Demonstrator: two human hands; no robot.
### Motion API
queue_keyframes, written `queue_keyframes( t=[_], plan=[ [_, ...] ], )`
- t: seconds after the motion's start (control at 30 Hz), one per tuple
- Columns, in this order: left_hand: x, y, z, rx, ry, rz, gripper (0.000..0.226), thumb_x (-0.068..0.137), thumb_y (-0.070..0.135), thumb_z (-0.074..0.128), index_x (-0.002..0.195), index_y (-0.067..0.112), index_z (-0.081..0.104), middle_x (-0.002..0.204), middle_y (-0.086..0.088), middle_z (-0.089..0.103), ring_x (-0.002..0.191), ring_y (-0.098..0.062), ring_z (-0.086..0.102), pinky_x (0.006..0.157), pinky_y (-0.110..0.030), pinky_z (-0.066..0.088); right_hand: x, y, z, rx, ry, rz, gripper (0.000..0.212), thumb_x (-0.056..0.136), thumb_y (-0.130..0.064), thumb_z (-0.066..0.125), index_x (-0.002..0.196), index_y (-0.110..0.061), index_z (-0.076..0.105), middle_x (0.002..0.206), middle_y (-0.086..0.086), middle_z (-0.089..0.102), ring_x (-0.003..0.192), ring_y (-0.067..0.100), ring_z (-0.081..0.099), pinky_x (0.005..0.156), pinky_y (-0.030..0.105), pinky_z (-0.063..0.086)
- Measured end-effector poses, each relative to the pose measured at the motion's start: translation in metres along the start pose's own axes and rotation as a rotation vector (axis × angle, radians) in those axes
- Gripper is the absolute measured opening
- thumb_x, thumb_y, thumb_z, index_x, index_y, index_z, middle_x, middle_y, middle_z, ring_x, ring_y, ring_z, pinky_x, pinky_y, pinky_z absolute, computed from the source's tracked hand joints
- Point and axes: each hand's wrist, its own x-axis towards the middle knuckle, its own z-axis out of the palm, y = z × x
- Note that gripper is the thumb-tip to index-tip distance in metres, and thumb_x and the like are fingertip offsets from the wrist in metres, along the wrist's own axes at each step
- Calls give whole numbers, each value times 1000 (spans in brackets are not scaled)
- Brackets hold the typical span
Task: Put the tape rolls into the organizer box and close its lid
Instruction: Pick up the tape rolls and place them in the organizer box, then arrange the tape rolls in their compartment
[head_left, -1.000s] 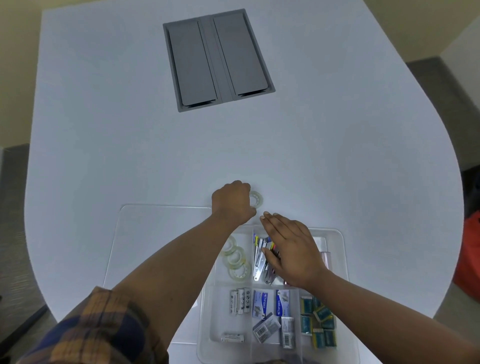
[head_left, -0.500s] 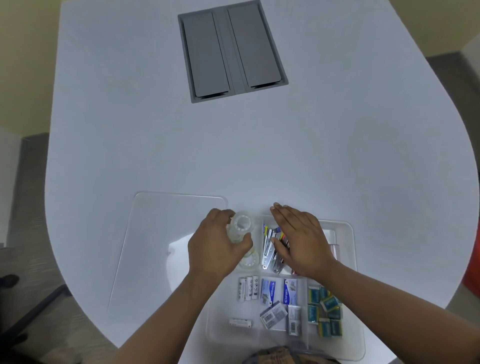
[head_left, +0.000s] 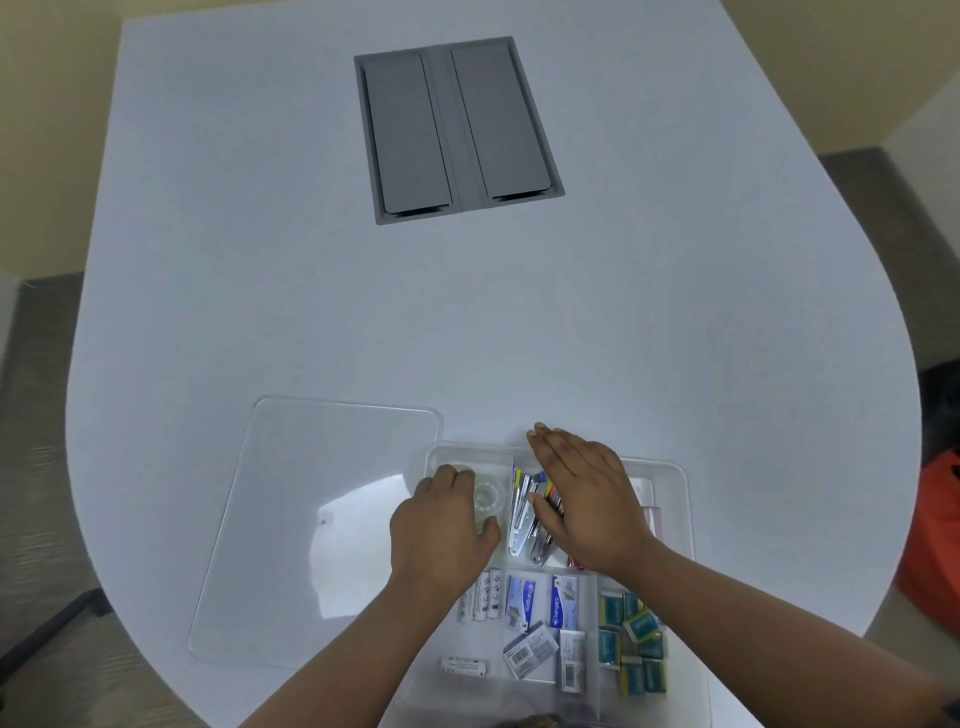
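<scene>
The clear organizer box (head_left: 675, 470) sits at the table's near edge, its lid off. My left hand (head_left: 441, 525) is inside the box's far-left compartment, fingers curled around a clear tape roll (head_left: 488, 501) that sits low in that compartment. Other rolls there are hidden under my hand. My right hand (head_left: 582, 499) lies flat, fingers together, over the stapler compartment (head_left: 522, 519) next to it. The clear lid (head_left: 322, 519) lies flat on the table to the left of the box.
Batteries (head_left: 483, 597), staple packs (head_left: 540, 603) and small teal boxes (head_left: 631, 642) fill the near compartments. A grey cable hatch (head_left: 457, 130) is set into the white table (head_left: 467, 312) farther away. An orange object (head_left: 935, 530) stands beyond the right table edge.
My left hand picked a tape roll off the table beyond the box and carried it back down into the far-left compartment. My right hand stayed flat over the staplers.
</scene>
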Motion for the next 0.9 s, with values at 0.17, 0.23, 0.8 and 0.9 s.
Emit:
queue_keyframes(
  t=[0.17, 0.23, 0.8, 0.9],
  plan=[
    [0, 1, 4, 48, -3, 2, 49, 82, 52, 49, 121, 23, 53, 116, 4, 58, 100, -19, 58, 69, -33, 47, 0, 1, -1, 1, -9, 0, 64, 91, -41, 53, 147, -17, 36, 150, 1, 43, 135, 18, 41, 110, 33, 25],
    [0, -1, 6, 53, 5, 10, 55, 83, 53, 47, 130, 23, 49, 122, 4, 57, 104, -19, 57, 72, -33, 47, 0, 0, -1, 3, -12, 0, 63, 91, -41, 53, 147, -17, 36, 150, 1, 43, 135, 18, 41, 110, 33, 26],
    [-42, -62, 8, -137, 313, -135, 49, 93, 37, 35, 131, 11, 50, 129, -11, 59, 124, -29, 51, 98, -44, 41, -11, -11, -13, -44, -36, -56, 60, 90, -41, 57, 143, -17, 42, 152, 3, 41, 142, 21, 31, 114, 40, 18],
    [-57, -88, 20, -117, 147, -213, 68, 92, 51, 25, 144, 9, 36, 150, -13, 41, 141, -31, 32, 110, -48, 31, -20, -26, -20, -15, 21, -130, 46, 86, -32, 63, 129, -19, 57, 142, 1, 53, 135, 22, 42, 106, 40, 26]
  ],
)
